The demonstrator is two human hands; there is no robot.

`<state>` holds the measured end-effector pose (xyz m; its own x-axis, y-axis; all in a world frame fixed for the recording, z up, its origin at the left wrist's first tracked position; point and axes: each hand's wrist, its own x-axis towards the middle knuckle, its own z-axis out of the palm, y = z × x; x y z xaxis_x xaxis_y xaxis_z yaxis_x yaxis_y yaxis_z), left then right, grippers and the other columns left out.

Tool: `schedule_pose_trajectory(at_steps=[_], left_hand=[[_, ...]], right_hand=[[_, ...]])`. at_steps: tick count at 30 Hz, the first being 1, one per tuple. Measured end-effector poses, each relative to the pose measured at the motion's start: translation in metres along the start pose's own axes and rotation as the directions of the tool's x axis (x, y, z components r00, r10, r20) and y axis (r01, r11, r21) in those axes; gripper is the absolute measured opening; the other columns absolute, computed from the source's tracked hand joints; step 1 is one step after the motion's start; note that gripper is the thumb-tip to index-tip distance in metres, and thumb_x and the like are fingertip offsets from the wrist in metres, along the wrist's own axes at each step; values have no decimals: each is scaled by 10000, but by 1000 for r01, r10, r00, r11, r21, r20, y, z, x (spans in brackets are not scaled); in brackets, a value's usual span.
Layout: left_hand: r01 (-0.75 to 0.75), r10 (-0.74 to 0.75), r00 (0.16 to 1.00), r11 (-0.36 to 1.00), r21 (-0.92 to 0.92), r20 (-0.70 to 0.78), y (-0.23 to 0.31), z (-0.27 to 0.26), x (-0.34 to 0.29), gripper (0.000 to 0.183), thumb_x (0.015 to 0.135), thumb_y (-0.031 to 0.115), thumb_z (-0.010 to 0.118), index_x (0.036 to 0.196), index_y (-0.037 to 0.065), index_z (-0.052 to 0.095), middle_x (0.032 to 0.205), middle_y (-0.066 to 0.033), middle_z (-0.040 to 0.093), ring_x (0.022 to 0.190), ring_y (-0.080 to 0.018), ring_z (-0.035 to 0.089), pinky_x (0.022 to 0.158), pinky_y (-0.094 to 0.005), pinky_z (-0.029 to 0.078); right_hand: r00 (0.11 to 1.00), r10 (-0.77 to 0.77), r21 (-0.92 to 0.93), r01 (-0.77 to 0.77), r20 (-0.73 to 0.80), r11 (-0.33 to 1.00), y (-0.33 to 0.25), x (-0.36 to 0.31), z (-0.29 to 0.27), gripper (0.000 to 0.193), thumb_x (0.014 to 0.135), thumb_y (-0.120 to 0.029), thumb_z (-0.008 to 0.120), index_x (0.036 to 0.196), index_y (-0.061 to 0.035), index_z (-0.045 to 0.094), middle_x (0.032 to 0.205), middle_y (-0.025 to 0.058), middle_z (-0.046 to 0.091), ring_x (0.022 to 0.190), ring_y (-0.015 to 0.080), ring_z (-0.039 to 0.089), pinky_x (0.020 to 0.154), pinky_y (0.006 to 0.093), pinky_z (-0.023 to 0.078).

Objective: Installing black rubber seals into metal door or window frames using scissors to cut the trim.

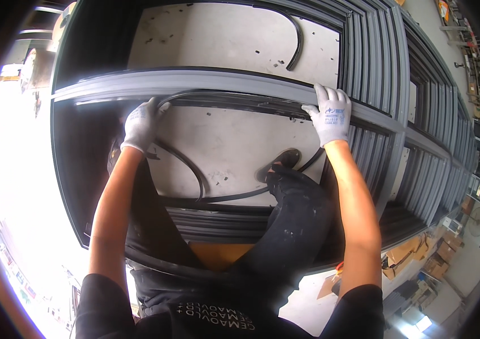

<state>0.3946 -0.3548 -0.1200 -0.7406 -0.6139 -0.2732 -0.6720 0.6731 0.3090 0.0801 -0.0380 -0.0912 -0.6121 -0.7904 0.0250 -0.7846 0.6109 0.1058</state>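
Note:
My left hand [141, 125], in a light grey glove, pinches a long black rubber seal strip [193, 168] at the left part of a grey metal crossbar [223, 81]. From the pinch the strip bows up and runs right along the bar's near edge. Another length curls down below the same hand and sweeps right along the floor. My right hand [332, 116], in a matching glove, lies over the bar's right part. Its fingers stretch forward and its thumb points left along the near edge. Nothing shows in its grasp.
Stacked grey frames [372, 62] surround me, and my shoe [285, 161] stands inside one opening. Another black strip [297, 39] curves through the far opening, with dark scraps on the pale floor [211, 34]. Cardboard boxes [440, 257] sit at the right.

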Motion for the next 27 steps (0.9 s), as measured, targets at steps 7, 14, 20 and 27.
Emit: schedule_pose_trajectory(at_steps=[7, 14, 20, 27], left_hand=[[-15, 12, 998, 999, -44, -62, -4, 9, 3, 455, 995, 468, 537, 1044, 25, 631, 947, -220, 695, 902, -429, 654, 795, -490, 504], [4, -5, 1000, 999, -32, -18, -7, 8, 1, 481, 979, 463, 565, 1138, 15, 642, 1004, -198, 691, 952, -400, 655, 819, -444, 521], [78, -66, 996, 977, -197, 67, 1, -7, 1, 459, 978, 467, 563, 1085, 29, 648, 960, -183, 688, 910, -384, 659, 784, -450, 520], [-110, 111, 991, 994, -15, 71, -12, -9, 12, 506, 987, 509, 519, 1066, 31, 663, 869, -189, 698, 843, -387, 671, 754, -455, 527]], right_hand=[[995, 19, -105, -9, 96, 994, -12, 7, -11, 673, 761, -552, 744, 1277, -145, 597, 1174, 54, 657, 1106, 248, 601, 1006, 432, 433], [992, -45, 15, 47, -120, 999, -46, 13, 2, 566, 734, -525, 761, 1141, -154, 628, 1048, 20, 668, 1040, 230, 598, 926, 415, 459], [979, -124, 32, 130, -163, 991, -71, 18, 11, 710, 713, -561, 769, 1259, -138, 603, 1133, 29, 639, 1106, 245, 556, 1015, 450, 409], [988, 24, 17, -22, -155, 1000, -93, 24, 11, 615, 695, -503, 800, 1168, -149, 627, 1091, 16, 644, 1071, 245, 575, 957, 428, 446]])
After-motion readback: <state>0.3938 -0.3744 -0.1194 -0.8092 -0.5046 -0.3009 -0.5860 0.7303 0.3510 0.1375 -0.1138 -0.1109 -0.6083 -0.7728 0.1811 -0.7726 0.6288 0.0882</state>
